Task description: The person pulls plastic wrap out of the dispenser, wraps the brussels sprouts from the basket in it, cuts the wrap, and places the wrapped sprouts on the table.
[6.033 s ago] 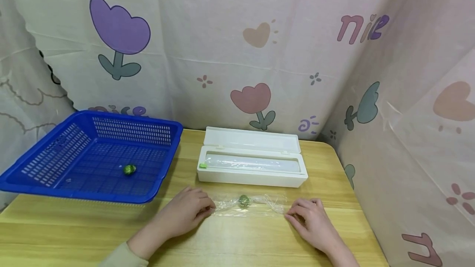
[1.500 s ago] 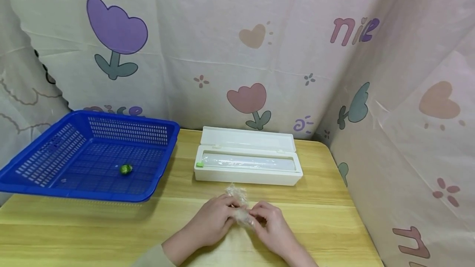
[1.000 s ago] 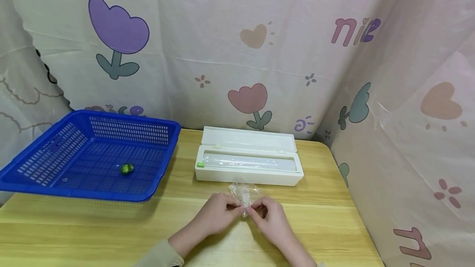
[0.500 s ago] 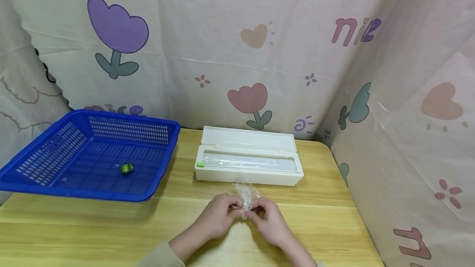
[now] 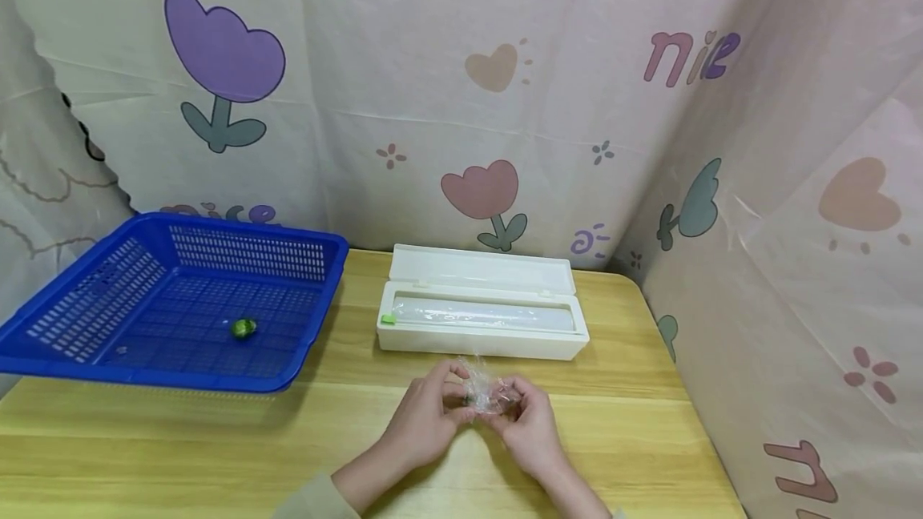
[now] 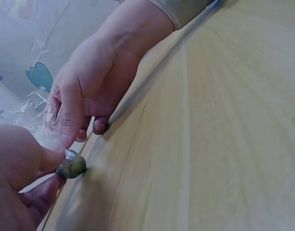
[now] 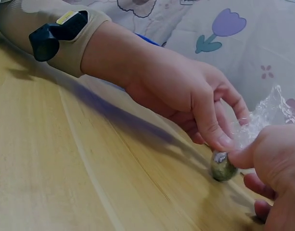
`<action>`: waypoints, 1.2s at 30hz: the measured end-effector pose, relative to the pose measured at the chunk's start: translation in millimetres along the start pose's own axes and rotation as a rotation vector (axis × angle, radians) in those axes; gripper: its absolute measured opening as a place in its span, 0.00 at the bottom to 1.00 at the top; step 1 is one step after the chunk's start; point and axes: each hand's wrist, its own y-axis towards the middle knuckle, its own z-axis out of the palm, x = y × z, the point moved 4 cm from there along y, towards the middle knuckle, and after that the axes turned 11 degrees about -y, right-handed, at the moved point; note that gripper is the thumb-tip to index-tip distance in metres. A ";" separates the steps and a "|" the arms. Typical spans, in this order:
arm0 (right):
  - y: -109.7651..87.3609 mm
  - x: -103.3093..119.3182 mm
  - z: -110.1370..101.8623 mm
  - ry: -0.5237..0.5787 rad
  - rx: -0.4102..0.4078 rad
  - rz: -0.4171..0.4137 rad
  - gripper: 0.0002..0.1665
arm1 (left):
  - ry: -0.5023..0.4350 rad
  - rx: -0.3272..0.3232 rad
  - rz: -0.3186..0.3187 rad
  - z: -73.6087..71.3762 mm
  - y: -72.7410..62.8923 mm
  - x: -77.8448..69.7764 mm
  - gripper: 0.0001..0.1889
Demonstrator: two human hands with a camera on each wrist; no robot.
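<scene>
Both hands meet above the wooden table, just in front of a white box. My left hand (image 5: 421, 427) pinches crumpled clear plastic wrap (image 5: 481, 389) between thumb and fingers. From the other side, my right hand (image 5: 532, 431) pinches the same wrap, thumb close to the left thumb. Below the two thumbs, a small round green ball (image 6: 72, 166) wrapped in the film shows in both wrist views; its kind is unclear. Loose ends of wrap stick up above the fingers. In the head view the hands mostly hide the ball.
The white box (image 5: 483, 344) has its lid raised and holds a roll of clear wrap (image 5: 483, 315), with a green slider (image 5: 388, 319) at the left. On the left stands a blue basket (image 5: 216, 379) with another green ball (image 5: 243, 328) in it. Printed curtains surround the table.
Six seconds ago the hands were apart at the ends of the flat wrap, the ball in the middle. They came together and bunched it; lately the fingers have spread slightly around the gathered film.
</scene>
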 end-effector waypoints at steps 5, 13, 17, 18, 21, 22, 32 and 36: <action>2.7 -2.3 -2.7 -0.058 0.086 -0.075 0.23 | 0.019 -0.017 0.048 -0.3 -1.0 0.9 0.26; 10.6 -5.3 -3.1 -0.150 0.176 -0.155 0.18 | 0.031 -0.006 0.086 -0.3 -2.7 2.0 0.24; 13.2 -4.5 0.9 -0.190 0.138 -0.207 0.13 | 0.022 -0.010 0.093 -1.3 -2.0 3.2 0.22; 13.4 -4.0 1.7 -0.192 0.128 -0.220 0.12 | 0.018 -0.008 0.098 -1.5 -1.9 3.3 0.22; 13.2 -2.4 4.1 -0.188 0.112 -0.239 0.09 | 0.027 -0.004 0.115 -2.6 -2.0 3.4 0.22; 12.9 -2.0 4.6 -0.182 0.110 -0.240 0.09 | 0.034 -0.002 0.120 -3.0 -2.2 3.0 0.22; 12.2 -7.3 5.3 -0.121 0.079 -0.076 0.13 | 0.021 0.110 0.224 -5.4 -1.1 0.2 0.22; 11.7 -5.4 6.6 -0.193 0.075 -0.108 0.15 | 0.053 0.060 0.258 -6.6 2.7 0.9 0.22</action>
